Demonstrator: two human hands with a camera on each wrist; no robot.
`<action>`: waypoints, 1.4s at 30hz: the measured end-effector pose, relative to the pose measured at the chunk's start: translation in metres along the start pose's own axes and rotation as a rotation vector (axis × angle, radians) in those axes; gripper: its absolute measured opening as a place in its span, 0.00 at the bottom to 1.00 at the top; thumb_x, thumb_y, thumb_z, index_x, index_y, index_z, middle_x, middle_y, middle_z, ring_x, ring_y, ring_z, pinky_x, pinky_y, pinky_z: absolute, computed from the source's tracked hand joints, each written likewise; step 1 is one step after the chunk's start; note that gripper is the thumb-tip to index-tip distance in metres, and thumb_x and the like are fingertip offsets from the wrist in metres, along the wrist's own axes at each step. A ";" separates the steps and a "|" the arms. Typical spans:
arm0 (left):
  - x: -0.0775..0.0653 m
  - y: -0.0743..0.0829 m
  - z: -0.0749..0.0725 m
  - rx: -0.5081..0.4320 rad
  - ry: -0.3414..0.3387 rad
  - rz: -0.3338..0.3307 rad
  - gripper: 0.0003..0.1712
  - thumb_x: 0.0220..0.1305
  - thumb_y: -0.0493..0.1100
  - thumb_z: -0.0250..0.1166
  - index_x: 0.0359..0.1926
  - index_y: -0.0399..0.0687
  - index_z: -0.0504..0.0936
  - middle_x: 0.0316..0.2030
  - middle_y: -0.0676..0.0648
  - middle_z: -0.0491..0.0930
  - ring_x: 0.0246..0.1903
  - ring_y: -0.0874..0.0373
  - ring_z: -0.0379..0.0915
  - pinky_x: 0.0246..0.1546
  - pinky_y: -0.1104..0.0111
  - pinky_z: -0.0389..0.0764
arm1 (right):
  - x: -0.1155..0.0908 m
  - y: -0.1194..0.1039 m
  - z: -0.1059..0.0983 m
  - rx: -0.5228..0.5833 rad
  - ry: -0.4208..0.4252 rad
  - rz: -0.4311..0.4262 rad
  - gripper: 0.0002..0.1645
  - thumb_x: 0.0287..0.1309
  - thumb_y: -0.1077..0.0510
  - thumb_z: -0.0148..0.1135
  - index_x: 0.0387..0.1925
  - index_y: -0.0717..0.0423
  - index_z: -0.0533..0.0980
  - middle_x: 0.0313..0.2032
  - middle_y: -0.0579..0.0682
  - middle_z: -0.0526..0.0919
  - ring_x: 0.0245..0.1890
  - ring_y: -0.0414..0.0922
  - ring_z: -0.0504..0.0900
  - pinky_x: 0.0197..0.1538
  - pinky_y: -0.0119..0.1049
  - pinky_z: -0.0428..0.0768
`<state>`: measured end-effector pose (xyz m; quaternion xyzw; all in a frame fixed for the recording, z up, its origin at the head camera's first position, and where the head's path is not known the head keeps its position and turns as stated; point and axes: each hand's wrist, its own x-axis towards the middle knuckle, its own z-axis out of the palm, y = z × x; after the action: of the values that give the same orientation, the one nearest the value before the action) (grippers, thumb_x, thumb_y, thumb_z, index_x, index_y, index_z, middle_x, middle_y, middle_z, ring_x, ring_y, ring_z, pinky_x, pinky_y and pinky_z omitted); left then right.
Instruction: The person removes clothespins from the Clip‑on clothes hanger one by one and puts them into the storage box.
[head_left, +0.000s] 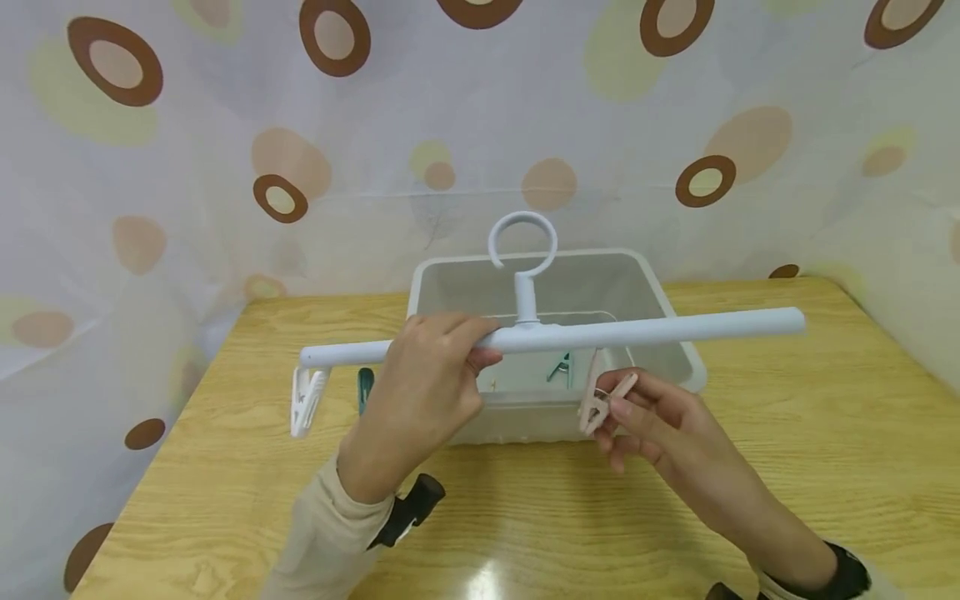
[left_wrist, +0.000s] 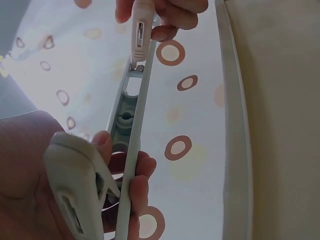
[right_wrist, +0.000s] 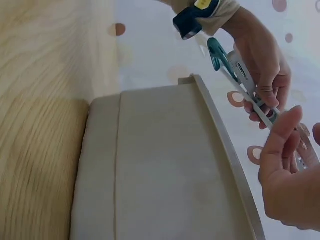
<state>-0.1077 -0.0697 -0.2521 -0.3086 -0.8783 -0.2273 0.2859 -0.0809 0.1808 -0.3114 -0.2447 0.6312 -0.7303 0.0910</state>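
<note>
A white hanger [head_left: 645,332] with a ring-shaped hook is held level over a bin. My left hand [head_left: 427,392] grips its bar left of the hook, fingers curled round it. Below the bar, right of the hook, my right hand [head_left: 660,425] pinches a pale pink clothespin [head_left: 592,408] between thumb and fingers. In the left wrist view the tip of that pink clothespin [left_wrist: 142,35] is right at the bar's hollow underside. A white clothespin [head_left: 306,402] hangs from the bar's left end. A teal clothespin [head_left: 365,388] is partly hidden behind my left hand.
The pale plastic bin [head_left: 652,283] stands on the wooden table [head_left: 787,433] beneath the hanger. Inside it lies another teal clothespin [head_left: 560,368]. A patterned curtain [head_left: 480,108] hangs behind the table and along its sides.
</note>
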 end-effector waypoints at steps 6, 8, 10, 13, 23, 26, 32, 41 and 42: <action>-0.001 0.001 0.001 0.014 -0.001 0.028 0.08 0.56 0.33 0.69 0.39 0.38 0.85 0.31 0.48 0.84 0.32 0.53 0.80 0.37 0.59 0.77 | 0.001 0.005 -0.001 0.054 -0.041 -0.017 0.16 0.73 0.68 0.39 0.50 0.56 0.72 0.47 0.50 0.79 0.45 0.45 0.79 0.42 0.38 0.81; 0.000 0.001 0.001 0.018 -0.002 0.039 0.08 0.56 0.33 0.69 0.39 0.38 0.85 0.30 0.48 0.83 0.31 0.54 0.80 0.36 0.60 0.76 | 0.002 0.006 0.001 0.098 -0.062 -0.030 0.15 0.72 0.69 0.38 0.51 0.58 0.71 0.48 0.53 0.80 0.47 0.47 0.81 0.46 0.40 0.81; 0.000 0.002 0.001 0.022 -0.004 0.044 0.09 0.55 0.33 0.69 0.39 0.39 0.85 0.30 0.49 0.83 0.31 0.54 0.80 0.35 0.61 0.75 | 0.003 0.006 0.002 0.132 -0.091 -0.052 0.15 0.72 0.70 0.36 0.51 0.60 0.69 0.44 0.54 0.82 0.43 0.48 0.83 0.44 0.40 0.81; 0.000 0.001 0.000 0.026 -0.007 0.040 0.09 0.55 0.32 0.69 0.39 0.39 0.85 0.30 0.49 0.84 0.31 0.55 0.80 0.33 0.61 0.75 | 0.002 0.006 0.003 0.118 -0.086 -0.077 0.17 0.74 0.68 0.33 0.52 0.62 0.68 0.34 0.50 0.79 0.30 0.43 0.78 0.32 0.35 0.78; -0.002 0.002 0.001 0.050 -0.036 0.030 0.08 0.55 0.32 0.69 0.38 0.39 0.85 0.32 0.48 0.85 0.32 0.54 0.81 0.34 0.61 0.76 | 0.000 0.007 0.003 -0.167 0.147 -0.214 0.15 0.73 0.68 0.36 0.44 0.68 0.72 0.17 0.50 0.57 0.13 0.46 0.53 0.12 0.36 0.52; -0.002 0.004 0.003 0.071 -0.030 0.040 0.09 0.54 0.31 0.68 0.38 0.40 0.85 0.33 0.48 0.85 0.34 0.53 0.82 0.36 0.60 0.77 | 0.000 0.008 0.003 -0.307 0.227 -0.282 0.12 0.70 0.71 0.41 0.41 0.68 0.73 0.15 0.48 0.59 0.11 0.43 0.54 0.11 0.34 0.53; -0.003 0.005 0.004 0.116 -0.033 0.013 0.10 0.50 0.30 0.70 0.36 0.43 0.86 0.31 0.51 0.85 0.32 0.56 0.81 0.37 0.60 0.76 | 0.000 0.011 0.004 -0.610 0.396 -0.328 0.10 0.65 0.72 0.52 0.37 0.64 0.79 0.12 0.41 0.64 0.09 0.34 0.54 0.10 0.29 0.55; -0.004 0.007 0.006 0.155 -0.037 -0.037 0.06 0.49 0.31 0.71 0.30 0.44 0.85 0.26 0.50 0.83 0.28 0.55 0.80 0.31 0.63 0.73 | 0.004 0.002 -0.008 -1.096 0.448 -0.594 0.18 0.68 0.53 0.55 0.28 0.63 0.78 0.13 0.38 0.64 0.13 0.28 0.55 0.15 0.20 0.56; -0.005 0.006 0.005 0.169 -0.028 -0.041 0.06 0.49 0.31 0.70 0.29 0.44 0.84 0.25 0.50 0.83 0.28 0.55 0.80 0.30 0.63 0.73 | 0.004 -0.001 -0.009 -1.110 0.433 -0.583 0.15 0.66 0.56 0.56 0.32 0.64 0.80 0.14 0.39 0.67 0.13 0.28 0.57 0.16 0.20 0.57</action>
<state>-0.1028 -0.0644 -0.2577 -0.2685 -0.9044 -0.1537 0.2939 -0.0881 0.1877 -0.3102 -0.2637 0.8258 -0.3241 -0.3788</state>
